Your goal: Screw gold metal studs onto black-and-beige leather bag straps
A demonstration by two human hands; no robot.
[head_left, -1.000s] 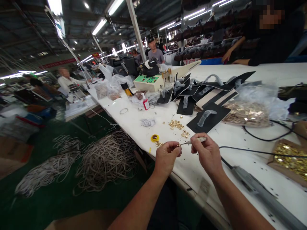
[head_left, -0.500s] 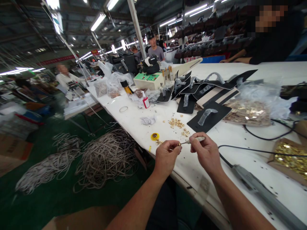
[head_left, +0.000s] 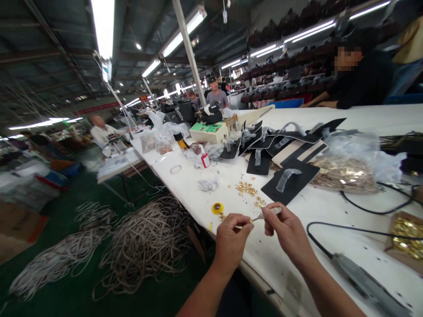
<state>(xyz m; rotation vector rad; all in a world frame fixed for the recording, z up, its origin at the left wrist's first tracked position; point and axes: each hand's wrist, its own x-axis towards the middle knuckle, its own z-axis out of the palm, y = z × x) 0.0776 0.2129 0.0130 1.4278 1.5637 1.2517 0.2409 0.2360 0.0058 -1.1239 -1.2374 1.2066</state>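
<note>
My left hand (head_left: 232, 240) is closed, with thumb and fingertips pinching a tiny gold metal fitting (head_left: 250, 221) over the table's near edge. In my right hand (head_left: 287, 226) is a small screwdriver (head_left: 276, 211) with a pale handle, its thin shaft pointing left. The tip meets the fitting at my left fingertips; exact contact is too small to make out. Just beyond my hands lie loose gold fittings (head_left: 246, 189) and a round yellow dish (head_left: 217, 207) with something dark in it. A black panel (head_left: 299, 176) bearing a plastic-wrapped handle (head_left: 286, 179) lies past my right hand.
More black panels (head_left: 257, 163) are piled behind. A red-labelled bottle (head_left: 205, 160) and a green-topped machine (head_left: 209, 132) stand farther back. At right are a grey power tool (head_left: 360, 277) with a black cable and a box of gold pieces (head_left: 406, 233). Cord heaps (head_left: 148, 246) cover the floor.
The view has tilted up, so the table and hands sit lower in the picture. Both hands keep their grip on the fitting and the screwdriver.
</note>
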